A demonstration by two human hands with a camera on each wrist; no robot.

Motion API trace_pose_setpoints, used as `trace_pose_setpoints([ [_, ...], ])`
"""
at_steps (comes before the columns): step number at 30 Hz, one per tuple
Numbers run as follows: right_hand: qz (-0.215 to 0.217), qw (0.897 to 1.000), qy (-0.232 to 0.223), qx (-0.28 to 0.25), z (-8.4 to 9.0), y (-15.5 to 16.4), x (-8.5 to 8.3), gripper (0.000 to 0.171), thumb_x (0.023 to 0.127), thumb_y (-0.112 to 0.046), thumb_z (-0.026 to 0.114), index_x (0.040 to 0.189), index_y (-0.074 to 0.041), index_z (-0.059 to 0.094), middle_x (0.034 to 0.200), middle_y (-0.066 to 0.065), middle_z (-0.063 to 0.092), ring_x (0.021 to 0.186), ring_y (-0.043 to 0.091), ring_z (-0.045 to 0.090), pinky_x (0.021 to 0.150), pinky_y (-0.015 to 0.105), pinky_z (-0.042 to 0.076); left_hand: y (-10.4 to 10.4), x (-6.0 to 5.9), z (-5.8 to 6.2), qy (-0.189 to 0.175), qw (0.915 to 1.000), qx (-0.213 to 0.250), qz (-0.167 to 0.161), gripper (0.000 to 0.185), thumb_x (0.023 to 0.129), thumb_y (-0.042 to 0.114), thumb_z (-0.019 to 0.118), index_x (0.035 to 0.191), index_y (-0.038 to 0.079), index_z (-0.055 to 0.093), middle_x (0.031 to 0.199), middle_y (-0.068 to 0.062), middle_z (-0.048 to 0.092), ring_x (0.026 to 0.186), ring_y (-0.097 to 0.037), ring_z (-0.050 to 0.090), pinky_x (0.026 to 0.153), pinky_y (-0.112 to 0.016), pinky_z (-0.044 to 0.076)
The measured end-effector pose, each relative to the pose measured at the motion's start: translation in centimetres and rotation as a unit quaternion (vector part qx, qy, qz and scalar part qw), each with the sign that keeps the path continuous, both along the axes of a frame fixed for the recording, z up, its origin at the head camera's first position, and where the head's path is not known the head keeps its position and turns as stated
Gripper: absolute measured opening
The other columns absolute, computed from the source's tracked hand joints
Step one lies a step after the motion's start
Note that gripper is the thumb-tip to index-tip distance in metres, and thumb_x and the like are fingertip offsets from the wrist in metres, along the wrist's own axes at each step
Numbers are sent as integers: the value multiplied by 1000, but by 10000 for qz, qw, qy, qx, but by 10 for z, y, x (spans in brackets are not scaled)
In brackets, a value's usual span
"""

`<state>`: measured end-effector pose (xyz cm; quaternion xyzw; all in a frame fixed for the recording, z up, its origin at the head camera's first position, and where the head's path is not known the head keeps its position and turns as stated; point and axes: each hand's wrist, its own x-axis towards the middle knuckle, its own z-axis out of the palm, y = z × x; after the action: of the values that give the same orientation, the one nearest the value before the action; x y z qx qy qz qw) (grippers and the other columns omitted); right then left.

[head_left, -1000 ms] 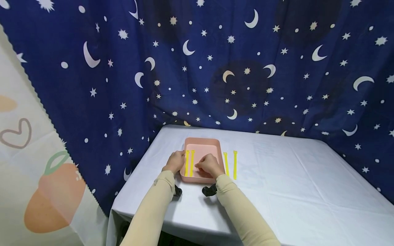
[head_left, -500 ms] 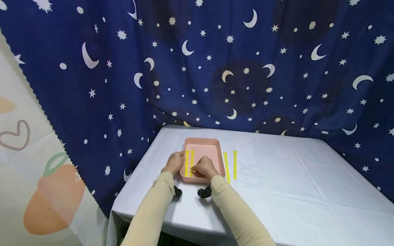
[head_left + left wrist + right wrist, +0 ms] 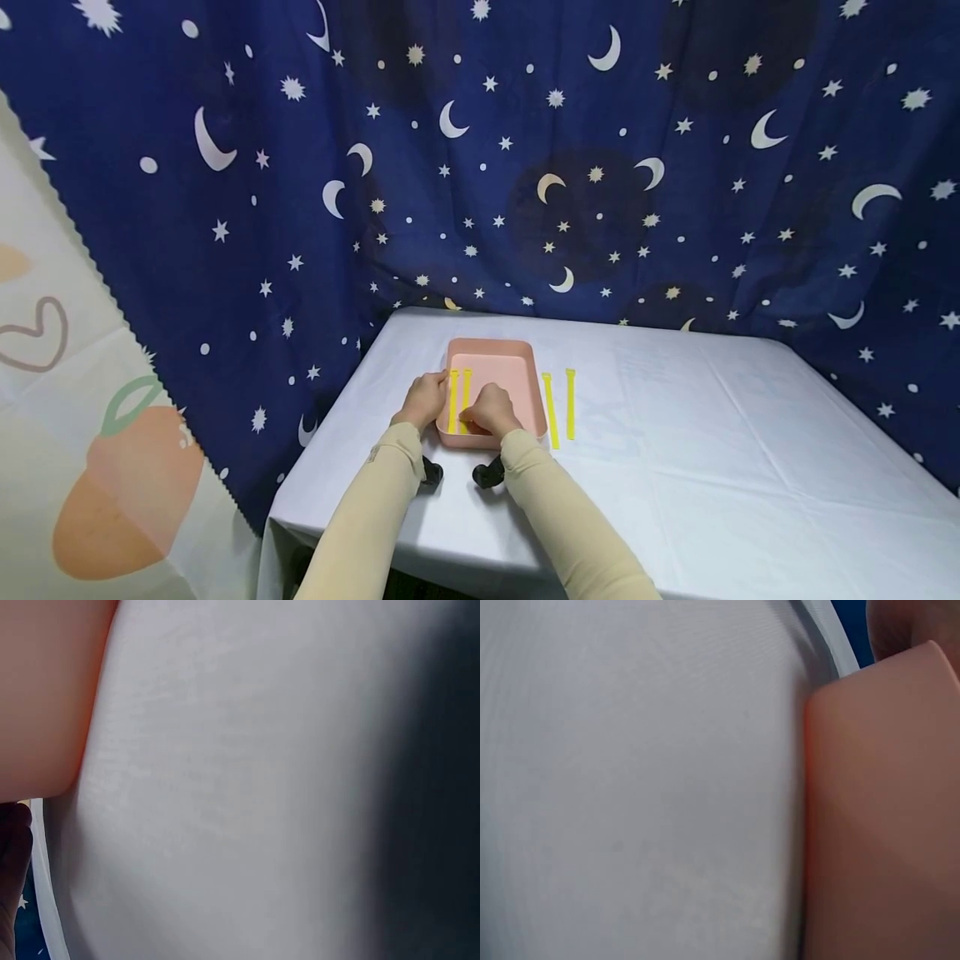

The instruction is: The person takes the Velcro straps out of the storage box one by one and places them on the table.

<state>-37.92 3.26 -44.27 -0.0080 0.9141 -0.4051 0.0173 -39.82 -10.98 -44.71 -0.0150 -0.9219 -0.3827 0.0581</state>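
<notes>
A shallow pink tray (image 3: 498,350), rectangular with rounded corners, sits on the table near its far left part, long side running away from the person. Two thin yellow strips lie inside along its left wall, side by side and lengthwise: the left strip (image 3: 452,398) and the second strip (image 3: 466,385), whose near end is hidden under the right hand. Two more yellow strips (image 3: 559,404) lie flat on the cloth just right of the tray, parallel, slightly apart.

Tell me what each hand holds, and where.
Left hand holds the pink tray by its left rim. Right hand touches a yellow strip inside; grip unclear.
</notes>
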Motion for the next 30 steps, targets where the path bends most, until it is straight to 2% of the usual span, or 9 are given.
trace_pose_setpoints([
  [4,-5,9993,196,321,1,-2,2,20,75,-11,83,82,-2,67,62,5,64,52,13,57,52,21,44,0,1,0,-53,10000,61,46,40,109,24,42,144,11,55,143,-10,59,120,-21,61,103,-39,50],
  [10,-137,9971,238,706,4,-4,2,23,74,-12,83,86,-2,66,73,5,62,65,18,57,60,25,46,0,-1,-2,-13,10000,51,62,40,109,25,42,144,11,55,143,-11,59,121,-21,61,103,-40,50],
  [15,-210,9947,366,934,4,-5,2,16,73,-7,78,80,-1,65,70,6,59,64,21,54,59,26,44,0,1,-2,86,10000,3,25,40,108,24,43,143,10,56,142,-13,60,121,-23,62,103,-41,51],
  [21,-239,9940,440,976,5,-5,4,9,71,-2,72,72,-2,63,64,7,59,62,21,54,57,27,43,1,2,1,28,10000,21,33,40,109,24,42,144,10,55,142,-12,60,120,-22,62,102,-40,51],
  [30,-320,9956,332,820,5,-4,6,12,75,-4,72,83,0,65,72,7,60,65,21,55,56,26,43,1,2,3,-92,9999,6,55,40,109,24,42,145,11,54,144,-11,58,115,-19,63,98,-38,52],
])
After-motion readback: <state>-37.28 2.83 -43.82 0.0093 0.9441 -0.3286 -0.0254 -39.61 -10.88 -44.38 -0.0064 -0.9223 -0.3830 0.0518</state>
